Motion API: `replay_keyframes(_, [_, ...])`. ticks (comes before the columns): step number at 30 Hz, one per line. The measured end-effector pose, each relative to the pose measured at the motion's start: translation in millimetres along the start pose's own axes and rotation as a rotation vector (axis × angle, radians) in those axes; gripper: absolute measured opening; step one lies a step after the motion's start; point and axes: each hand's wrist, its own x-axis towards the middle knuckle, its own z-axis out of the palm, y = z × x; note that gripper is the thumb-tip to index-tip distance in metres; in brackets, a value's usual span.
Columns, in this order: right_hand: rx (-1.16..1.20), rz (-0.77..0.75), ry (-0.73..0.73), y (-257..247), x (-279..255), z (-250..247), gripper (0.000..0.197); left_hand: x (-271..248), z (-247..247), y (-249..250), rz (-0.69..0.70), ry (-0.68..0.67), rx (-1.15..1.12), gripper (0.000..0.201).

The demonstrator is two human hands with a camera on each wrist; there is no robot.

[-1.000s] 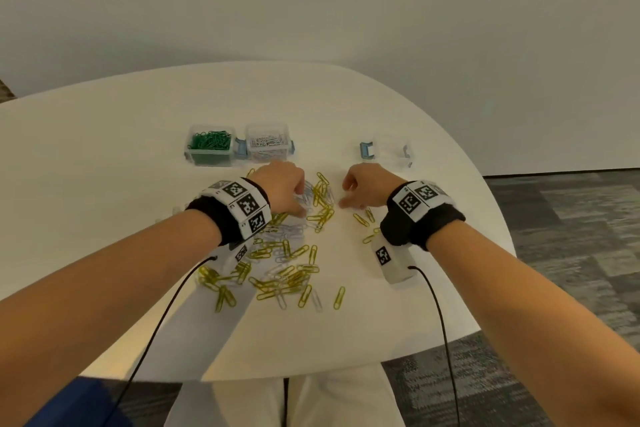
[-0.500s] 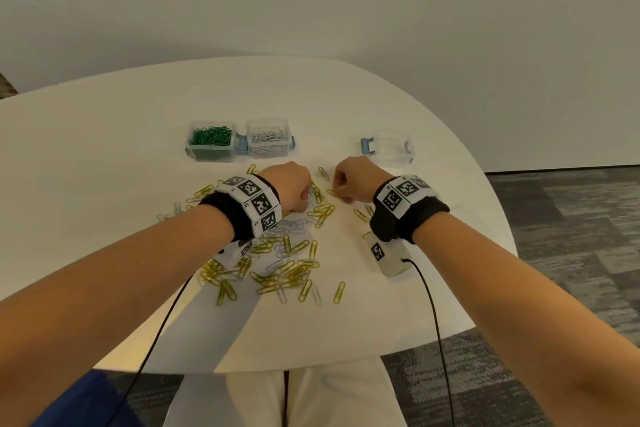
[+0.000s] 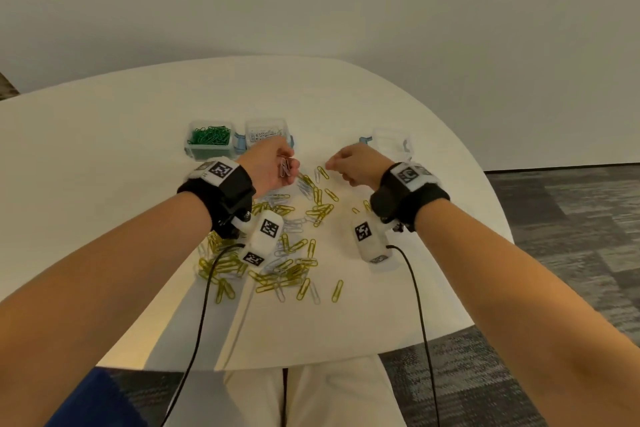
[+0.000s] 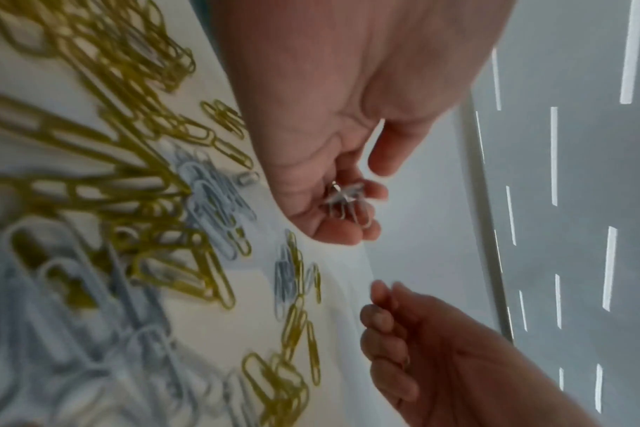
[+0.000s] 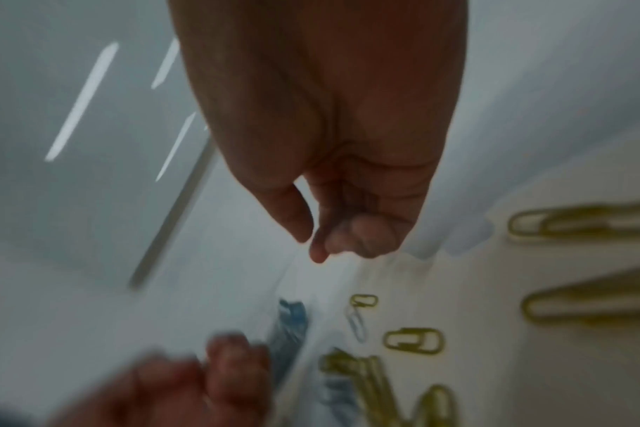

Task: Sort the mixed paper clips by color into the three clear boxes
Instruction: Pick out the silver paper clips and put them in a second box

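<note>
Your head view is evenly lit and sharp, bending at the edges, with soft arm shadows on the surface (image 3: 381,107). Both wrist views are motion-blurred; bright ceiling strips streak, and nearby clips (image 4: 92,179) smear.

White table (image 3: 381,107) with clips (image 3: 298,274), boxes (image 3: 209,144).

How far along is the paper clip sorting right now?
Green clips look fully boxed, and some white ones sit in the middle box. The left hand holds a few white clips. Left: many yellow clips and white ones on the table; the right box looks empty.
</note>
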Motion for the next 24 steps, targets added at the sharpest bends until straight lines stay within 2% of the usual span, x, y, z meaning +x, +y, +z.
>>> replay_keyframes(1, [-0.221, -0.087, 0.034, -3.3, 4.7, 5.4, 0.02, 3.4, 2.4, 1.4, 0.028, 0.032, 0.182, 0.018])
replay_keyframes(4, [-0.548, -0.285, 0.015, -10.8, 14.1, 16.3, 0.024, 13.1, -1.0, 3.0, 0.243, 0.074, 1.223, 0.01])
replay_keyframes(5, [-0.624, -0.315, -0.011, -12.6, 15.4, 17.7, 0.023, 16.1, -3.0, 2.2, 0.302, 0.054, 1.465, 0.018])
replay_keyframes(7, [-0.745, -0.327, -0.058, -14.7, 16.8, 16.4, 0.021, 16.4, -4.4, -0.3, 0.353, -0.013, 1.651, 0.03])
replay_keyframes(10, [-0.815, -0.291, -0.107, -12.8, 14.0, 9.1, 0.021, 15.7, -1.9, -4.5, 0.426, -0.073, 1.651, 0.028])
replay_keyframes(12, [-0.61, -0.231, -0.064, -7.2, 12.3, 4.7, 0.015, 15.9, -0.5, -6.3, 0.465, -0.081, 1.648, 0.022])
replay_keyframes(13, [-0.343, -0.167, -0.051, -4.0, 10.3, 3.5, 0.012, 15.6, -0.1, -7.3, 0.479, -0.083, 1.652, 0.019])
replay_keyframes(16, [0.677, 0.036, -0.133, 5.9, 2.8, 3.8, 0.018, 15.1, -0.2, -11.5, 0.465, -0.12, 1.654, 0.013])
replay_keyframes(17, [0.86, 0.066, -0.159, 8.2, -0.2, 4.5, 0.018, 14.2, -0.5, -11.2, 0.461, -0.132, 1.639, 0.012])
replay_keyframes(18, [0.945, 0.077, -0.177, 9.5, -3.2, 6.7, 0.017, 13.1, -1.4, -9.1, 0.459, -0.133, 1.61, 0.011])
replay_keyframes(19, [0.942, 0.072, -0.185, 10.0, -4.1, 9.5, 0.017, 10.8, -2.8, -5.6, 0.455, -0.125, 1.56, 0.01])
replay_keyframes(21, [0.709, 0.025, -0.161, 6.7, -4.3, 14.3, 0.015, 6.9, -8.9, 1.9, 0.413, -0.117, 1.423, 0.011])
replay_keyframes(23, [0.25, -0.077, -0.122, -0.9, -5.5, 17.2, 0.011, 1.5, -16.3, 6.0, 0.321, -0.112, 1.204, 0.015])
replay_keyframes(24, [0.003, -0.142, -0.111, -5.0, -6.3, 18.6, 0.008, -1.3, -21.1, 5.8, 0.261, -0.119, 1.013, 0.017])
